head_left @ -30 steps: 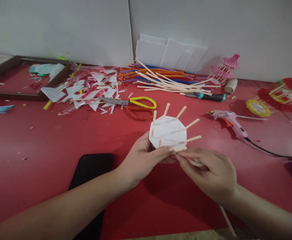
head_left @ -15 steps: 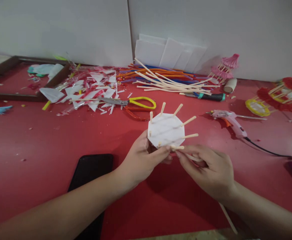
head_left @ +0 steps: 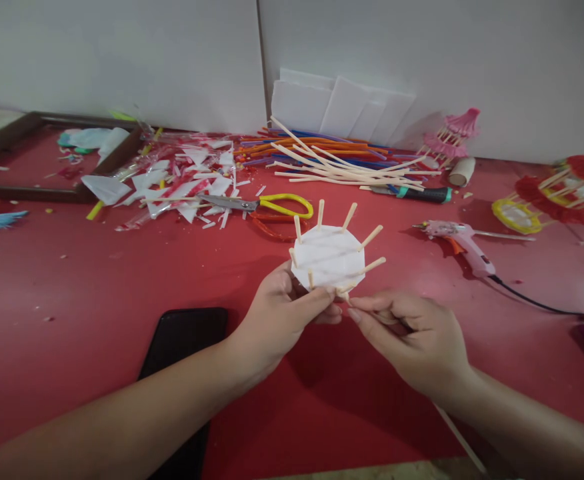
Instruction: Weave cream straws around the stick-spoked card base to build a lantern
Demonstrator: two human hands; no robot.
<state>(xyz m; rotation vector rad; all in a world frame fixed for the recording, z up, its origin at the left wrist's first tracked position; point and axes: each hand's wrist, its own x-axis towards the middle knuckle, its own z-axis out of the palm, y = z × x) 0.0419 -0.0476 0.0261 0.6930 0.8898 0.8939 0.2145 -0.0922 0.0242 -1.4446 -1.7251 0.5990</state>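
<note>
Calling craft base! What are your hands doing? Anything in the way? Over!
Left hand holding white panel ringed with sticks. Right hand pinching cream strip by panel's near edge. Scissors lie beyond panel, black phone partly behind left forearm.

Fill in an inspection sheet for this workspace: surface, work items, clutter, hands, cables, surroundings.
Surface: red tabletop, scattered with small scraps.
Work items: white polygonal panel ringed by pale sticks; cream strand.
Clutter: paper and plastic scraps, scissors, strand pile, black phone.
Hands: left hand grips the panel; right hand pinches the strand at the panel's near edge.
Cables: black cord from the pink glue gun runs rightward; plug not visible.
Surroundings: grey wall, white sheets leaning on it.
</note>
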